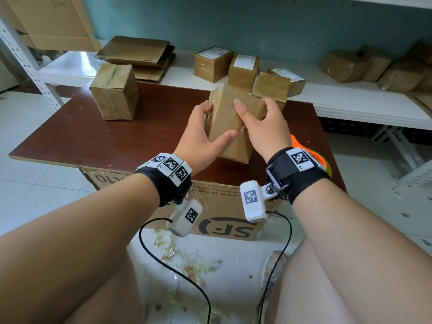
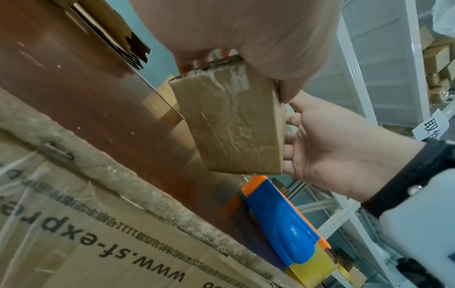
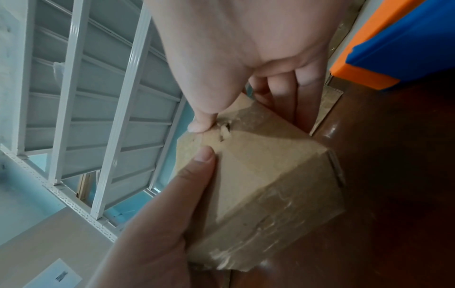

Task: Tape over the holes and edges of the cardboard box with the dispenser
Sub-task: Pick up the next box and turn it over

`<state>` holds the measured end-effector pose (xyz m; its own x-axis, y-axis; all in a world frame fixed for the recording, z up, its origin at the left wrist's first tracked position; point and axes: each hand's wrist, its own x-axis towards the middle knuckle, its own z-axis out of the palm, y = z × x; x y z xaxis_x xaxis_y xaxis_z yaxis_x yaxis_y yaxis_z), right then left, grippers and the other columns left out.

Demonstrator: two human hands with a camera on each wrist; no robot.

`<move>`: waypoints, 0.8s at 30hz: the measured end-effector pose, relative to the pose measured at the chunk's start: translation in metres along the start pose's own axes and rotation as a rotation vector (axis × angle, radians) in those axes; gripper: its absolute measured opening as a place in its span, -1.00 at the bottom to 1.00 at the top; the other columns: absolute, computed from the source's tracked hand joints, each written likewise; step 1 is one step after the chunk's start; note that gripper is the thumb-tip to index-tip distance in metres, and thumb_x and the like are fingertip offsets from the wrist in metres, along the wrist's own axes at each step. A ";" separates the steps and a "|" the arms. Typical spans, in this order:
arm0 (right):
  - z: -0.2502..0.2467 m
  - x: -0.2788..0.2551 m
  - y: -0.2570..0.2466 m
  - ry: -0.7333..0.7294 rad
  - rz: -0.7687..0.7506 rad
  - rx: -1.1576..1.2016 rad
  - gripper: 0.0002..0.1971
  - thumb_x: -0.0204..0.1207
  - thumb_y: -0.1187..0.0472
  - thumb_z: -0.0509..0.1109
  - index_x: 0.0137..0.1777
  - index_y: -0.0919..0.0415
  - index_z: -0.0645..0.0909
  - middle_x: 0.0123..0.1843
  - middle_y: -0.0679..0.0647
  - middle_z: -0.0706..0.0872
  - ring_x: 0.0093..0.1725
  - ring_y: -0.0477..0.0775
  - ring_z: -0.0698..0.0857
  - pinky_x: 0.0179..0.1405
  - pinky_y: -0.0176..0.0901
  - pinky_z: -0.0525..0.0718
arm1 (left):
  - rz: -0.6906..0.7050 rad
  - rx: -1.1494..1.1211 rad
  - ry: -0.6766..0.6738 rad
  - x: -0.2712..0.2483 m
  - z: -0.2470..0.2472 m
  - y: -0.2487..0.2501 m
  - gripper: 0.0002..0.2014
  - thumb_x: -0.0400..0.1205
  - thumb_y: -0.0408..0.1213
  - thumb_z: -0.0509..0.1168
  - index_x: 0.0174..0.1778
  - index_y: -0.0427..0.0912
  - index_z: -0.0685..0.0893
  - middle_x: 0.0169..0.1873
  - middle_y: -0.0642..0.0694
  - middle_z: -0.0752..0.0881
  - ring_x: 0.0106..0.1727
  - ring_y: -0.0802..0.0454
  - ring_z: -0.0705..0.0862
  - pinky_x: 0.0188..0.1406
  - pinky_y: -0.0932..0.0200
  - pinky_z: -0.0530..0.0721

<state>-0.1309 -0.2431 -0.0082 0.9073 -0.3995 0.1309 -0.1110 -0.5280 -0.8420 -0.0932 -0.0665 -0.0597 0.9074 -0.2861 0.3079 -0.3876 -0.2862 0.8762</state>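
Observation:
A small tape-wrapped cardboard box [image 1: 230, 118] is held tilted above the dark red table [image 1: 93, 136] by both hands. My left hand [image 1: 201, 134] grips its left side, thumb across the near face. My right hand [image 1: 264, 122] holds the right side with its thumb on the top face. In the right wrist view a small torn hole [image 3: 225, 129] shows at an edge of the box [image 3: 265, 185], between the two thumbs. The blue, orange and yellow tape dispenser [image 2: 288, 226] lies on the table at the near right, partly hidden by my right wrist in the head view.
Another taped box [image 1: 114, 92] stands at the table's far left. Several small labelled boxes [image 1: 243, 66] and flattened cartons [image 1: 138, 54] sit on the white shelf [image 1: 350, 99] behind. A large printed carton [image 1: 222, 216] stands under the table's near edge. Tape scraps litter the floor.

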 end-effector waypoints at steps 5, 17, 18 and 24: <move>-0.002 0.001 -0.001 -0.056 0.134 0.060 -0.32 0.59 -0.62 0.15 0.27 -0.03 0.58 0.06 -0.15 0.73 0.08 -0.04 0.73 0.16 0.13 0.76 | 0.042 0.054 0.001 -0.003 0.004 0.000 -0.12 0.61 0.06 0.58 0.74 -0.18 0.30 0.77 -0.08 0.31 0.74 0.04 0.38 0.74 -0.03 0.45; -0.002 0.007 0.009 0.040 0.083 -0.084 -0.39 0.68 -0.51 0.19 0.17 0.08 0.55 -0.02 -0.08 0.70 0.02 0.06 0.72 -0.21 -0.02 0.53 | -0.051 0.027 -0.066 -0.003 -0.001 0.003 -0.12 0.59 0.17 0.54 0.73 -0.05 0.29 0.51 0.00 0.57 0.48 0.11 0.62 0.49 -0.07 0.71; -0.002 0.008 0.009 0.037 0.098 -0.066 -0.39 0.69 -0.51 0.17 0.14 0.08 0.55 -0.04 -0.06 0.70 0.01 0.08 0.72 -0.20 -0.02 0.55 | -0.050 0.033 -0.068 -0.004 -0.001 0.003 -0.12 0.59 0.18 0.54 0.73 -0.05 0.29 0.52 0.00 0.56 0.48 0.10 0.62 0.48 -0.06 0.72; 0.000 0.001 0.008 -0.103 0.110 -0.039 -0.16 0.41 -0.63 0.43 0.36 0.05 0.45 0.13 -0.18 0.69 0.07 -0.14 0.71 -0.01 0.01 0.71 | -0.032 0.035 -0.062 -0.004 -0.001 0.004 -0.10 0.55 0.17 0.55 0.72 -0.09 0.31 0.55 0.00 0.54 0.50 0.09 0.62 0.48 -0.05 0.71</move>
<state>-0.1305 -0.2476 -0.0146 0.9256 -0.3782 -0.0168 -0.2254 -0.5148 -0.8271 -0.0979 -0.0654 -0.0568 0.9078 -0.3324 0.2558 -0.3654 -0.3277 0.8713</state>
